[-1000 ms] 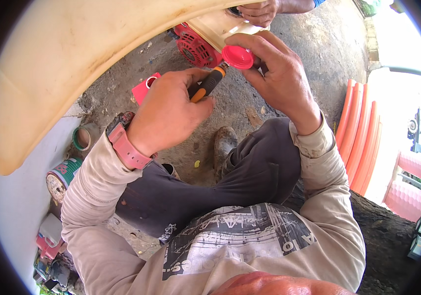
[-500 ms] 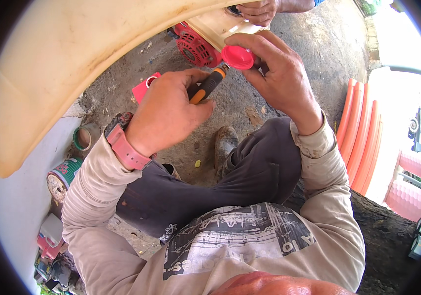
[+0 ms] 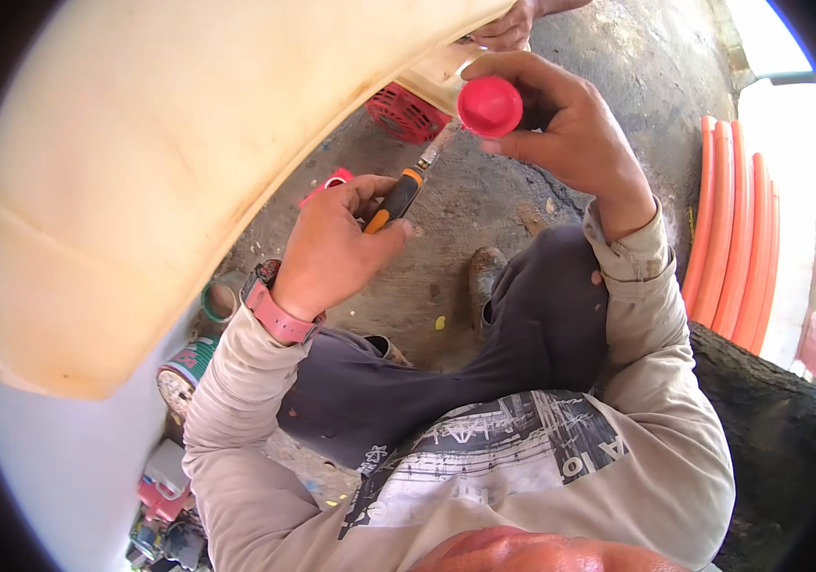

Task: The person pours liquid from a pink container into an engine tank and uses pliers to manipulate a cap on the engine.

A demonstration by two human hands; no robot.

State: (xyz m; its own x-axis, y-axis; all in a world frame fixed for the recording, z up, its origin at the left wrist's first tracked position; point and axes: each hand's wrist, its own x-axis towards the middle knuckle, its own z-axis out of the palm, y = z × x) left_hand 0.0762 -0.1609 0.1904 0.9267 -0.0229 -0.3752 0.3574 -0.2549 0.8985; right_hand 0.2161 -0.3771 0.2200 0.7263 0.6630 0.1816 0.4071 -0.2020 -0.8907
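A utility knife (image 3: 395, 202) with a black and orange handle is gripped in my left hand (image 3: 336, 246). Its blade points up and right, the tip beside the rim of a round red plastic cap (image 3: 490, 107); whether they touch I cannot tell. My right hand (image 3: 570, 119) pinches that cap at its edge, the hollow side facing me. Beyond the knife lies a red slotted engine cover (image 3: 408, 112), partly covered by a big cream plastic body (image 3: 217, 124). Behind my left hand a small red piece (image 3: 330, 183) with a round opening shows in part.
Another person's hand (image 3: 506, 27) is at the top, by a cream part. Orange pipes (image 3: 737, 238) stand at the right, near a dark log (image 3: 770, 419). On the left are a green can (image 3: 186, 370), a green-rimmed pot (image 3: 221, 300) and a grey-and-red container (image 3: 167, 477).
The view has shifted, so the cream body fills more of it. The knife's blade has come away from the cap and shows more. My right hand has turned the cap's hollow side further toward me.
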